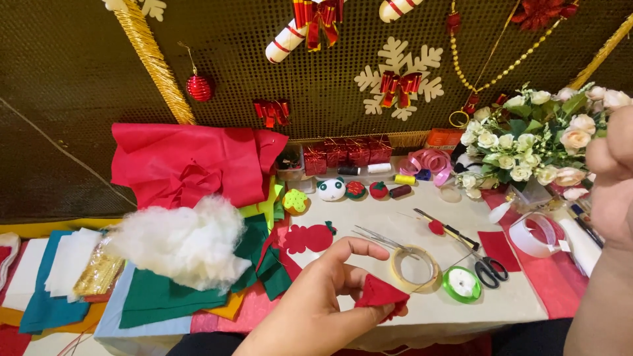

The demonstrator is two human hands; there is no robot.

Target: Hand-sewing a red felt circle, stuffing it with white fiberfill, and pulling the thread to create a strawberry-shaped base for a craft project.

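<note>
My left hand (316, 303) is low in the middle, pinching a small red felt piece (379, 293) between thumb and fingers. My right hand (613, 171) is raised at the right edge, close to the camera and blurred, its fingers curled; a thin thread seems to run from it down toward the felt. Just beyond the felt lie a roll of clear tape (414, 267), a green ribbon spool (461, 283) and black-handled scissors (486, 269). A red felt cut-out (308, 238) lies on the white table (382, 217).
White stuffing (184, 244) sits on green, blue and yellow felt sheets at left, with red fabric (191, 165) behind. Small felt figures, thread spools and red gift boxes (346, 153) line the back. A flower bouquet (534, 142) stands at right, by a white tape roll (534, 236).
</note>
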